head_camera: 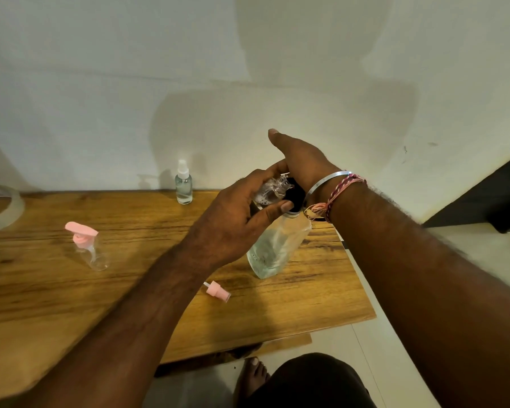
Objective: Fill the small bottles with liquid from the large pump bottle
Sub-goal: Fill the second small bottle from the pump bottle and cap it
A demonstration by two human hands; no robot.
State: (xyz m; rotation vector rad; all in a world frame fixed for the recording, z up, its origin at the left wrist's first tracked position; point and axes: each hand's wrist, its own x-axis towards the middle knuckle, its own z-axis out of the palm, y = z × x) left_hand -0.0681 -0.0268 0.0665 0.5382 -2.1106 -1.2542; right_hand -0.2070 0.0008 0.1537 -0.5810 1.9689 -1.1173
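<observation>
Wooden table [71, 290] against plain white wall [100, 83]; pale tiled floor [395, 334] at 4 o'clock; soft shadows on wall.

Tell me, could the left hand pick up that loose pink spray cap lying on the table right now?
Probably not yet: the left hand grips a small bottle. The pink spray cap lies uncovered just below it.

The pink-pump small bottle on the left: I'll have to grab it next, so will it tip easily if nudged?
Probably. The pink-pump bottle looks empty and clear, so likely light. Its broad pink pump head sits high, which may make it top-heavy. Standing alone on the smooth wooden table, it would likely slide or topple.
</observation>
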